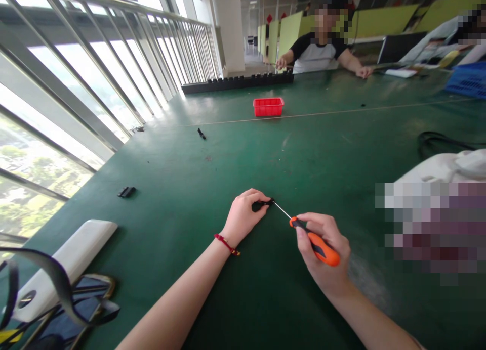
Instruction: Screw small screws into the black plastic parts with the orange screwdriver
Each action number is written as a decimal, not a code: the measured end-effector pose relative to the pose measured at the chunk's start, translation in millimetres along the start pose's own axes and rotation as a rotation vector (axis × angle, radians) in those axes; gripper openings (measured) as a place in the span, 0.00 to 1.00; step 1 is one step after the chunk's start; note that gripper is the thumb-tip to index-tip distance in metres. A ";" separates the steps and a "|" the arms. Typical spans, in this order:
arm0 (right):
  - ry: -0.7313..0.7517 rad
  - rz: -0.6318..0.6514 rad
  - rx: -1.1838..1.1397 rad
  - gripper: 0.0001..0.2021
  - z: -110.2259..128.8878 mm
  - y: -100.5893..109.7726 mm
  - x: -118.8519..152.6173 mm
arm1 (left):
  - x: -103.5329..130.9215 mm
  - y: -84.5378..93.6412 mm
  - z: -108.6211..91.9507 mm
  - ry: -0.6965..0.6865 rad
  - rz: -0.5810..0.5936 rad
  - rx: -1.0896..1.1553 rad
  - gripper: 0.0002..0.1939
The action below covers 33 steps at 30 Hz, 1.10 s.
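Observation:
In the middle of the head view, my left hand (248, 211) is closed around a small black part (261, 204), pinched between thumb and fingers near the green tabletop (235, 158). My right hand (326, 249) grips an orange and black screwdriver (322, 250) by its handle. The thin metal shaft slants up and left, and its tip meets the right end of the black part. Fingers cover some of the part, so its full shape is hidden.
A black block (126, 192) and a small black piece (201, 133) lie to the left. Farther back are a red bin (268, 107) and a long black rack (239, 82). A white case (68, 264) lies at lower left. A person (322, 54) sits opposite.

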State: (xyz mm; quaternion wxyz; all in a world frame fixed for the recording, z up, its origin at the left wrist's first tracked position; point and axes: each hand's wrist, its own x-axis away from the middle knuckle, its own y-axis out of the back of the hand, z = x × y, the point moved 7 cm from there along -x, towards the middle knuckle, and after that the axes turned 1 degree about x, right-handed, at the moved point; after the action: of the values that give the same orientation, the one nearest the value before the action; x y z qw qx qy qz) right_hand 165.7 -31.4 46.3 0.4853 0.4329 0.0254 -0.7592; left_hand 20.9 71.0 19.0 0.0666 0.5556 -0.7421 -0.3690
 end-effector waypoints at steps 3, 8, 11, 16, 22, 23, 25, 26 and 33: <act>-0.014 -0.080 -0.074 0.15 -0.5 3.8 0.2 | 0.2 0.3 -0.4 0.002 -0.001 0.002 0.08; 0.002 -0.031 -0.032 0.15 0.1 1.5 -0.8 | 0.8 -0.3 0.0 0.003 0.002 0.000 0.08; 0.021 -0.020 0.026 0.07 1.4 1.4 0.1 | 0.7 0.0 0.0 0.001 -0.006 -0.002 0.08; -0.021 -0.109 -0.032 0.20 -5.2 5.7 2.3 | 0.4 -0.1 -0.3 -0.001 -0.005 0.005 0.08; 0.023 -0.017 0.009 0.08 -0.2 -0.3 1.1 | 0.4 -0.3 1.1 0.001 -0.010 0.008 0.08; 0.016 -0.047 -0.002 0.10 -0.7 1.5 1.4 | 0.4 -0.4 1.2 0.002 -0.008 0.008 0.08; 0.006 -0.095 -0.035 0.16 -1.9 4.6 1.9 | 0.3 -0.6 1.3 0.003 -0.004 0.008 0.08; 0.008 -0.104 -0.042 0.19 -1.9 5.3 1.9 | 0.3 -0.7 1.4 0.005 -0.002 0.008 0.08; 0.058 -0.020 0.016 0.10 4.9 0.6 -0.2 | 0.3 -0.8 1.4 0.010 -0.002 0.005 0.07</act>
State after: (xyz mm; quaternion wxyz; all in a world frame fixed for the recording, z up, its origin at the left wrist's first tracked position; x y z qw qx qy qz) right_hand 163.1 -33.8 49.8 0.4732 0.4586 0.0376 -0.7512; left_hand 20.7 71.3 17.4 0.0683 0.5584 -0.7421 -0.3644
